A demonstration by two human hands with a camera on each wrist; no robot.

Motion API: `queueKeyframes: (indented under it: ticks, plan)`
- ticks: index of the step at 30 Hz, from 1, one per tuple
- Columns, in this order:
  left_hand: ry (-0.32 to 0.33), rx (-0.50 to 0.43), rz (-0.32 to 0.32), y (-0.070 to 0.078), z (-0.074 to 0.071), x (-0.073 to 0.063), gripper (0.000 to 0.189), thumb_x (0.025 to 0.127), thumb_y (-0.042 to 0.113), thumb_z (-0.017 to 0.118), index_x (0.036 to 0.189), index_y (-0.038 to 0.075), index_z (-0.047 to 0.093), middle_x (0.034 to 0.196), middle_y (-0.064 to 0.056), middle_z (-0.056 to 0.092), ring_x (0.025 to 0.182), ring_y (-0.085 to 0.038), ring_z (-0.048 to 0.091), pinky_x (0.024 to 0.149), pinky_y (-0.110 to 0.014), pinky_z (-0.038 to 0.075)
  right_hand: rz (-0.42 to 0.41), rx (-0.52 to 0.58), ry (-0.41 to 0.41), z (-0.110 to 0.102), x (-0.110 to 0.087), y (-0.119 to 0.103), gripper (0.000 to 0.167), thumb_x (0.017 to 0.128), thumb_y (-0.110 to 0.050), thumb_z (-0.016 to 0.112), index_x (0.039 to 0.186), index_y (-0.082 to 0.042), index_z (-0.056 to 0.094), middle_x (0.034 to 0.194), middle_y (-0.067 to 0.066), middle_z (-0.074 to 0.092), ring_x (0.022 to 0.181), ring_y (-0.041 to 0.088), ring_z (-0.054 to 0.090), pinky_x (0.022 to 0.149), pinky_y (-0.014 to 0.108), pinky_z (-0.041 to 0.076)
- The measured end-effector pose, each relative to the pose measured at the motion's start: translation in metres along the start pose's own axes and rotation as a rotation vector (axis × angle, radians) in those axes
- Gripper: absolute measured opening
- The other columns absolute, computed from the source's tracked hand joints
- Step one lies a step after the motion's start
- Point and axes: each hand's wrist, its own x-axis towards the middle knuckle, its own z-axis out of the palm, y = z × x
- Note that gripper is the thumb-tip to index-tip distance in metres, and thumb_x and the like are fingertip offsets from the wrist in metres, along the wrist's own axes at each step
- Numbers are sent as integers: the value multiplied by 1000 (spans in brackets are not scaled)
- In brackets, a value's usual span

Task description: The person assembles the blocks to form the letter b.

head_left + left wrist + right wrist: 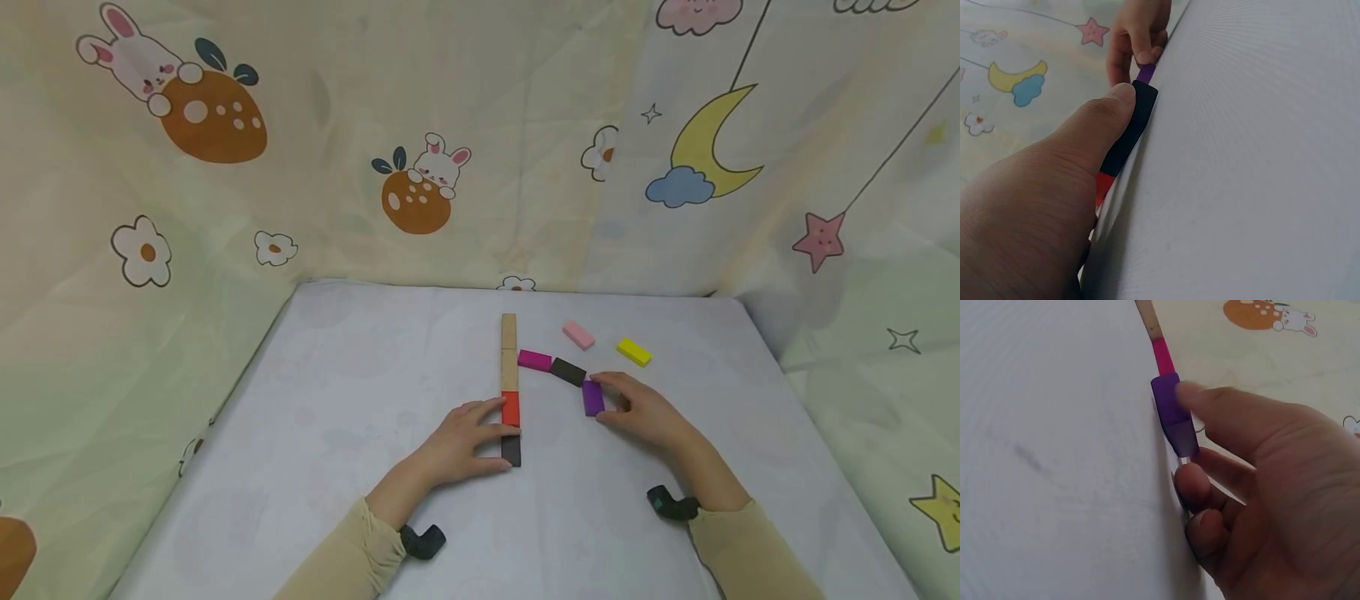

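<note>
A straight column of wooden blocks lies on the table: plain wood blocks (509,367) at the far end, then a red block (511,409), then a black block (512,451) nearest the person. The left hand (465,442) pinches the black block lengthwise, thumb at its near end, with fingertips over the red block. A magenta block (535,360) touches or nearly touches the column's right side, followed by a dark block (567,372) set at a slant. At that row's end, the right hand (645,412) pinches a purple block (1172,403) by its ends between thumb and fingers.
Farther back on the right, a pink block (578,335) and a yellow block (633,352) lie loose. White cloth covers the table (300,375). Printed fabric (517,167) hangs behind and at both sides. Dark devices sit at both wrists.
</note>
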Motion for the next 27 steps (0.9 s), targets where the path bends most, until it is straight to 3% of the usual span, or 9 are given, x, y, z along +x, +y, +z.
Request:
queueKeyframes:
  ticks: [3,11,19,27]
  plan:
    - [-2,3,4,0,0,0,54,90,64,57,141,52,46,163,4,25,145,-26,32,116,-53,31,35,-1,31,-4,1,3,56,93,-39,68,144,-29,48,144,3,51,91,19,53,74,29,49]
    - [-11,9,-3,-1,1,1,54,90,64,57,141,52,45,163,4,24,145,-26,32,117,-52,30,226,15,250,-31,4,24,46,102,-27,50,145,-11,46,144,20,44,89,27,55,65,28,50]
    - [-11,11,-4,-1,0,1,54,90,63,58,141,52,45,163,4,25,145,-26,32,116,-53,31,330,56,173,-42,9,38,56,103,-35,44,153,-11,34,143,21,49,89,26,63,69,31,49]
    - [-11,5,-6,-1,0,1,54,90,63,58,141,52,46,163,2,25,144,-27,32,116,-53,31,253,37,122,-36,13,33,50,103,-30,44,149,-10,38,140,20,53,93,26,61,78,35,51]
